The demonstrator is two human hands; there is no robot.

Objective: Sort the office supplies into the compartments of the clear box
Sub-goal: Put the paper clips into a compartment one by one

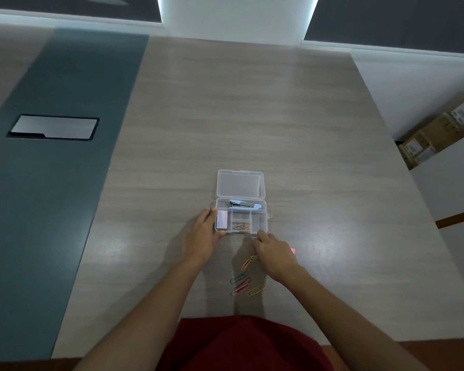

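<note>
Landmark: the clear box (pixel 241 216), open on the wood-grain table (pixel 252 116), its lid (pixel 240 184) folded back flat on the far side.

Far left of the box, a metal cable hatch (pixel 54 128) sits flush in the table's grey-blue strip (pixel 51 183).

Left hand (pixel 202 234): against the box's left wall, thumb at the near left corner, fingers loosely spread along the side. It steadies the box and grips nothing else.

Box contents, left to right: a small pale pink pack (pixel 221 220), possibly staples, in the left compartment; a light blue stapler (pixel 245 204) lying in the long far compartment; a few coloured paper clips (pixel 241 226) in the near middle compartment. The small compartment above those clips and the right compartments look bare.

Just near of the box, on the table: loose paper clips, orange (pixel 246 264), green (pixel 239 277), two pinkish-red ones (pixel 241 286) and yellow (pixel 256 290), lying close together between the forearms.

Right hand (pixel 275 254): just near of the box's near right corner, fingers curled narrow, tips pinched down at another clip (pixel 253 256). Whether that clip is lifted cannot be told. A pink corner (pixel 294 250) of something shows from under this hand.

Far right of the box, beyond the table edge, cardboard cartons (pixel 437 132) lie on the floor.
</note>
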